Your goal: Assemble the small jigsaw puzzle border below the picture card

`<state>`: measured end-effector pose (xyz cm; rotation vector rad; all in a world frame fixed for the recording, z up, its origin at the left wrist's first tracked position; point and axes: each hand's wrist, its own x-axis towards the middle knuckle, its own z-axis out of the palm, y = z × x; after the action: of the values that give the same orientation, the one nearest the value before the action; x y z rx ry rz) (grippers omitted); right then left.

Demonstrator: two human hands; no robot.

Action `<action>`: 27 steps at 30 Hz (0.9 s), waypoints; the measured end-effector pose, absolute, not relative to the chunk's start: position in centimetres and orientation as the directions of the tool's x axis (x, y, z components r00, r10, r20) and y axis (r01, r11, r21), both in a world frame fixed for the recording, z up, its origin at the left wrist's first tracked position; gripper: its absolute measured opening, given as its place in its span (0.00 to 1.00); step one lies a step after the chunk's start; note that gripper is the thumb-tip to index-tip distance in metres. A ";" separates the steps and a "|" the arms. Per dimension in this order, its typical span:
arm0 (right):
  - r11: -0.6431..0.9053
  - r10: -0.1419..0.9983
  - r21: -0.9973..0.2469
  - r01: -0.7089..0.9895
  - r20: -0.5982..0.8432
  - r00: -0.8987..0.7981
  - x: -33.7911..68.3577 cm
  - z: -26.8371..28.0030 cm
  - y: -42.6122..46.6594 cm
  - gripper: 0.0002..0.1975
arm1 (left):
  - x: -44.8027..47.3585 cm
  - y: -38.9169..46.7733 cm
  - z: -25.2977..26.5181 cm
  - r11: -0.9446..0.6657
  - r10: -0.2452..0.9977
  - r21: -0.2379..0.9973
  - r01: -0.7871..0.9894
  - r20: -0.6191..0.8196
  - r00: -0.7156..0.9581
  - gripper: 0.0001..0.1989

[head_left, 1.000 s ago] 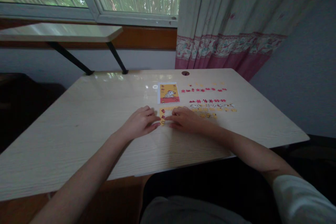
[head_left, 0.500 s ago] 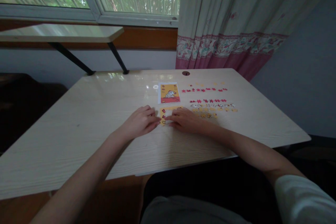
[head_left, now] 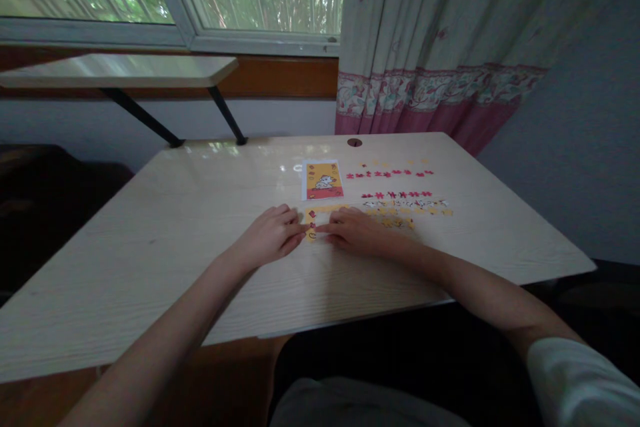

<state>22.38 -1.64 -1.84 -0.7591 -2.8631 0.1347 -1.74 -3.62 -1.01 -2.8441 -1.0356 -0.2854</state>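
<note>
On the desk in front of me lies a joined strip of yellow jigsaw pieces [head_left: 311, 236] with small dark red and black drawings, bent into a corner along its top. My left hand [head_left: 273, 233] rests at its left side, index finger stretched to the strip's edge and the other fingers loosely bent. From the right, my right hand [head_left: 353, 230] reaches in with its index fingertip on or beside the strip, the thumb apart below. Neither hand visibly grips a piece. Behind the strip lies the reference picture [head_left: 323, 181] of a white animal on yellow and red.
Right of the picture, loose pieces lie in rows: red pieces [head_left: 387, 174], more red pieces [head_left: 397, 195], white pieces [head_left: 405, 203] and yellow pieces [head_left: 433, 211]. My right hand partly covers the nearest ones. A raised shelf [head_left: 165, 71] stands at the desk's back left.
Both hands stay at the strip with only slight finger shifts; the right index fingertip sits a little lower. The whole view has tilted slightly.
</note>
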 end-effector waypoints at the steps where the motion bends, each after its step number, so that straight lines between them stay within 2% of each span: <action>1: 0.865 0.500 -0.140 0.482 0.149 -0.853 22.6 -1.7 -1.5 0.16 | -1.7 -3.7 -1.0 -0.757 0.630 -0.053 0.651 0.206 0.749 0.15; 6: 0.793 0.609 -0.191 0.579 0.200 -0.768 25.0 -1.1 0.6 0.16 | -1.6 -3.9 -0.8 -0.756 0.617 -0.110 0.645 0.207 0.759 0.15; 11: 0.701 0.712 -0.192 0.686 0.153 -0.685 27.4 -0.7 2.7 0.18 | -1.6 -3.7 -1.0 -0.748 0.631 -0.047 0.662 0.256 0.732 0.16; 16: 0.687 0.724 -0.203 0.698 0.099 -0.683 27.3 -0.6 2.5 0.21 | -1.5 -3.0 -1.6 -0.720 0.670 0.063 0.692 0.324 0.668 0.19; 21: 0.699 0.710 -0.192 0.689 0.074 -0.700 27.0 -0.7 2.2 0.23 | -1.7 -2.6 -2.1 -0.698 0.704 0.087 0.711 0.266 0.659 0.23; 27: 0.686 0.724 -0.182 0.705 0.067 -0.687 26.9 -0.8 2.2 0.22 | -1.8 -2.0 -2.4 -0.662 0.742 0.131 0.738 0.248 0.623 0.22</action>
<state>26.88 2.19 -0.82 -1.1755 -2.7605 0.2135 -1.76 -2.03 -2.36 -2.8441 -1.2970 -0.4467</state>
